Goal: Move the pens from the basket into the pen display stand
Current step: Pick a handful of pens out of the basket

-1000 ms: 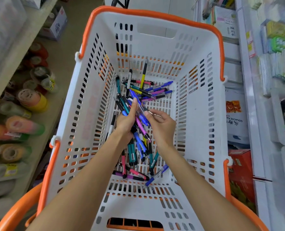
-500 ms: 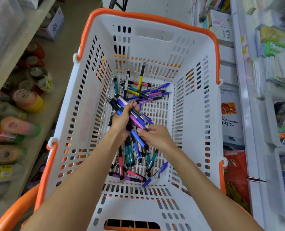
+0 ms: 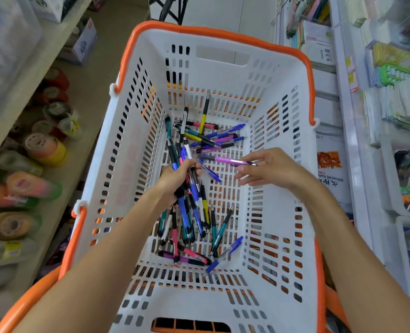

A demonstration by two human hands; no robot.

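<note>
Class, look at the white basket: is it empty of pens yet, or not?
Not empty. Many loose pens lie on the floor of the basket, the left hand grips a bundle, and the right hand pinches a purple pen.

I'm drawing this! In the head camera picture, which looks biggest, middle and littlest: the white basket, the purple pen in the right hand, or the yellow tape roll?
1. white basket
2. yellow tape roll
3. purple pen, thinner, though similarly long.
</note>
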